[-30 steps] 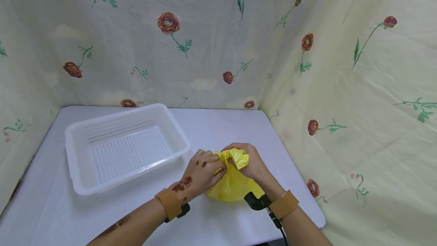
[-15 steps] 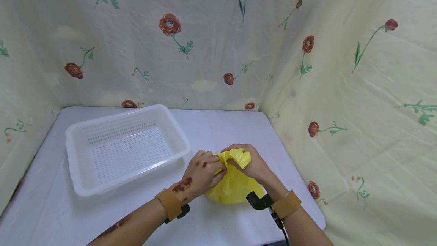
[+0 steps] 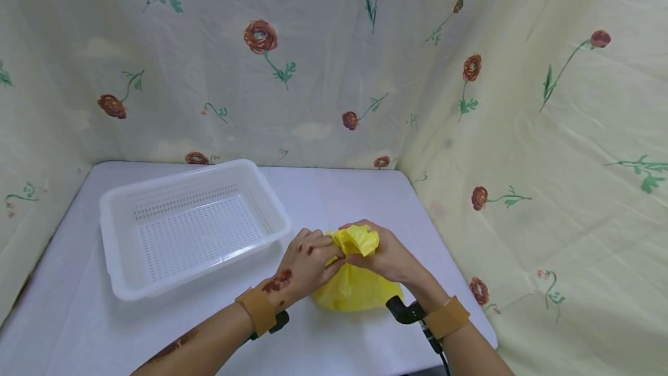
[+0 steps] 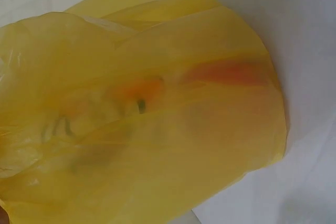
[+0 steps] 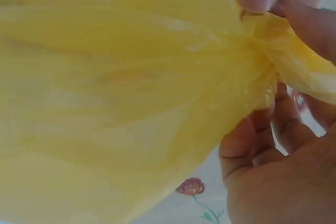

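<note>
A yellow plastic bag (image 3: 357,292) rests on the table, its neck gathered between both hands. My left hand (image 3: 308,260) pinches the neck from the left, fingers curled. From the right, my right hand (image 3: 388,251) curves its fingers and thumb round the loose, crumpled top of the bag. Through the thin plastic (image 4: 210,129) in the left wrist view, blurred orange, red and dark shapes show; their kind cannot be made out. In the right wrist view, fingers of both hands meet at the twisted neck (image 5: 257,56).
A white perforated plastic basket (image 3: 193,295) stands on the left of the white-covered table (image 3: 323,190). Nothing is seen in the basket. Flower-patterned curtains (image 3: 313,86) enclose the back and sides. A wrist camera (image 3: 404,310) and its cable hang at the right wrist.
My right hand has turned slightly and its wrist has shifted a little right and down. Its thumb now shows by the neck. The left hand stays almost still on the bag.
</note>
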The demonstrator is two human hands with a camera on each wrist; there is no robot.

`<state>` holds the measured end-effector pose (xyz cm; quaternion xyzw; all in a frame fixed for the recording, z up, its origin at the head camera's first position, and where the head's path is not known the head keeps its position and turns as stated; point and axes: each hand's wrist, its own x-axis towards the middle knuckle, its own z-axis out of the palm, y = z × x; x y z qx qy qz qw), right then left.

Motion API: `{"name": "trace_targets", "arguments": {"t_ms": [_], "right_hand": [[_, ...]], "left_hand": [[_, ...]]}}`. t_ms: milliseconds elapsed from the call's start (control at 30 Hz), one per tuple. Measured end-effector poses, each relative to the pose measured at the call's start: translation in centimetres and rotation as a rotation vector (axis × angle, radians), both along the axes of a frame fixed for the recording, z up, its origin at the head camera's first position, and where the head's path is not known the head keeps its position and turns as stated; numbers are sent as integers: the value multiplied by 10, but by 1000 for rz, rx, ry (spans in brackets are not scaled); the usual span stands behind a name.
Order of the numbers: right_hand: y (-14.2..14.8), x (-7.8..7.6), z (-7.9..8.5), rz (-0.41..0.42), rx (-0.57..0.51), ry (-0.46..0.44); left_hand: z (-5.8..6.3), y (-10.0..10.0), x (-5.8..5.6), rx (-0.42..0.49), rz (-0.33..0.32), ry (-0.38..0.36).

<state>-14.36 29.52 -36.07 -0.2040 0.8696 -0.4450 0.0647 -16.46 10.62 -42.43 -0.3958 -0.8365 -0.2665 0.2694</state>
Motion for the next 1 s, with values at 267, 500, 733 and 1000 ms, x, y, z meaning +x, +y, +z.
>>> {"name": "trace_targets", "arguments": {"t_ms": [267, 500, 733, 1000], "right_hand": [[-3, 0, -5, -14, 25, 70], [-4, -1, -5, -7, 70, 95], [-5, -1, -7, -29, 101, 128], [-7, -2, -10, -37, 110, 153]], "left_hand": [[-1, 0, -1, -2, 3, -8], [-1, -1, -1, -2, 0, -21], [-1, -5, -1, 26, -2, -30], [-3, -9, -8, 111, 67, -83]]}}
